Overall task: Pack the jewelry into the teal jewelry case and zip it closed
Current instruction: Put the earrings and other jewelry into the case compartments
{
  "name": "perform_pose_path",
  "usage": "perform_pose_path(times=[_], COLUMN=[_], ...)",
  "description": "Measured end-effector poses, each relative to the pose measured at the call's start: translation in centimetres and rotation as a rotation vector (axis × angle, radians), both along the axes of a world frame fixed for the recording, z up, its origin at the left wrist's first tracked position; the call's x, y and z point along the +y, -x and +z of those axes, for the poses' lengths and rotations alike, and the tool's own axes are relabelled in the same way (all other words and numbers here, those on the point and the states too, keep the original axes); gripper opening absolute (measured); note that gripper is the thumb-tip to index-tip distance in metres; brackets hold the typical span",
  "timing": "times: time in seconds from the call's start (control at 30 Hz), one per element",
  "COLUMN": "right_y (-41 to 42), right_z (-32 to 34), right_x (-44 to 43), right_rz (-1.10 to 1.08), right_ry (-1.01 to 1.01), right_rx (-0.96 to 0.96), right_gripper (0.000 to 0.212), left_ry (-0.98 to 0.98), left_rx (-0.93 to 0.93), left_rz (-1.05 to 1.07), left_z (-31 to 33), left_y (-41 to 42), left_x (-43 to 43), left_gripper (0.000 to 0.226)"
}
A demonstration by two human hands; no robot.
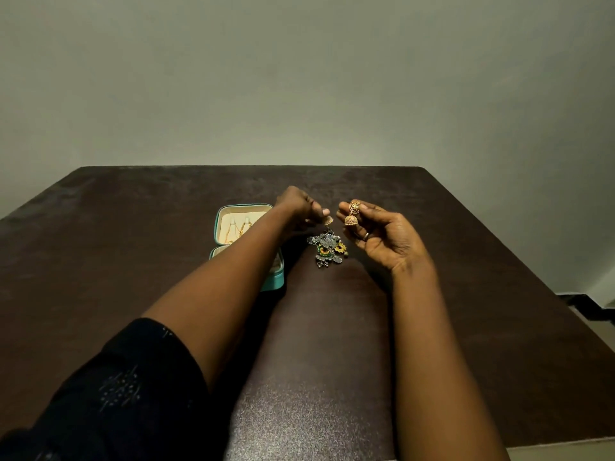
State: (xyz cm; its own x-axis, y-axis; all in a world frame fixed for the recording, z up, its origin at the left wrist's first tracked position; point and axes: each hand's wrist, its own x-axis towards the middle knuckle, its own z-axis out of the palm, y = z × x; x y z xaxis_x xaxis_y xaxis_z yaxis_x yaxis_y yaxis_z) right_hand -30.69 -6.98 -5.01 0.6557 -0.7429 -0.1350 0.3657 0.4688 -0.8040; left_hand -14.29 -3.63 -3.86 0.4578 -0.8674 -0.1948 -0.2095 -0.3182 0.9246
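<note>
The teal jewelry case (pixel 229 211) lies open on the dark table, its cream lining showing a thin gold chain in the lid half. My left forearm crosses over its lower half. My left hand (pixel 296 202) pinches a small gold bell-shaped earring (pixel 328 221) just right of the case. My right hand (pixel 382 237) holds the matching gold earring (pixel 352 214) up between thumb and fingertips. Below both hands a small heap of silver, green and yellow jewelry (pixel 327 247) rests on the table.
The dark brown table (pixel 466 261) reaches a plain wall at the back. Its right edge drops off to a floor with a dark object (pixel 585 304) beside it.
</note>
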Motion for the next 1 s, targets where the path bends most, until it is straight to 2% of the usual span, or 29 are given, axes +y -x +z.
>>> perform_pose_path(times=[0.1,0.2,0.23,0.33,0.5,0.7,0.87,1.0], right_y=[-0.1,-0.6,-0.8,-1.4,-2.2,-3.0,-4.4,-6.1], right_z=[-0.1,-0.4,-0.4,-0.4,0.1,1.0,1.5,1.5], right_x=[0.0,0.4,0.5,0.9,1.9,3.3,5.2,7.2], right_rz=[-0.021,-0.031,-0.031,-0.015,0.020,0.045,0.084,0.120], right_ry=[-0.005,0.011,0.013,0.038,0.086,0.137,0.177,0.188], right_rx=[0.016,0.054,0.060,0.088,0.094,0.103,0.109,0.112], right_gripper=[0.017,0.015,0.015,0.015,0.013,0.013,0.013,0.012], left_ry=[0.089,0.200,0.218,0.224,0.264,0.281,0.329,0.328], left_rx=[-0.015,0.090,0.118,0.151,0.175,0.152,0.233,0.313], left_rz=[-0.024,-0.014,-0.011,-0.030,-0.004,0.005,0.090,0.124], left_z=[0.7,1.5,1.8,2.4,3.7,4.0,3.4,2.9], left_y=[0.2,-0.1,-0.3,-0.7,-1.6,-2.5,-2.7,-3.4], left_x=[0.3,1.0,1.4,2.8,5.6,9.0,11.1,12.8], left_gripper=[0.014,0.003,0.010,0.024,0.032,0.021,0.012,0.015])
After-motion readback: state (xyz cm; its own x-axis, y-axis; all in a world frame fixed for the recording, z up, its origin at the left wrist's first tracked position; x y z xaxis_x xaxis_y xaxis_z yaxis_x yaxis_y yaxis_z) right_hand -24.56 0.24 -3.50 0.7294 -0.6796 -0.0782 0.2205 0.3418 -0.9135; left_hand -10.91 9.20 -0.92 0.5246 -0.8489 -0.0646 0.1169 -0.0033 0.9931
